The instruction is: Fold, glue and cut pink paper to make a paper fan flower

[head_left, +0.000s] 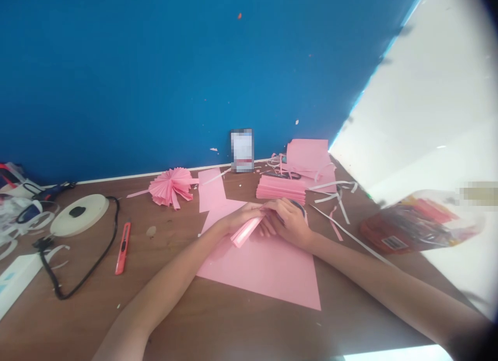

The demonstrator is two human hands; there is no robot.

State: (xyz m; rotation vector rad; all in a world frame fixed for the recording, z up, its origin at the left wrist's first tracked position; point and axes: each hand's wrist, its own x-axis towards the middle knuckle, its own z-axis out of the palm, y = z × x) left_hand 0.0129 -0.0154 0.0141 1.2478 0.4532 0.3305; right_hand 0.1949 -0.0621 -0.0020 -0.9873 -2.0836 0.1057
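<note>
Both hands meet over a large pink paper sheet (272, 278) on the brown table. My left hand (246, 216) is closed on a narrow folded strip of pink paper (247, 232), whose near end sticks out toward me. My right hand (286, 221) is closed over the far part of the same strip, its fingers bent and partly hiding it. Just beyond the hands lies a pleated pink paper (280, 187). A round, dark-rimmed thing (299, 208) shows in part behind my right hand.
Left stand a pleated pink paper fan (171, 187), a red box cutter (123, 248), a round cream device (80, 214) with black cable and a white box (17, 280). A phone (242, 151) leans on the blue wall. Right are paper strips (342, 205) and a plastic bag (416, 221).
</note>
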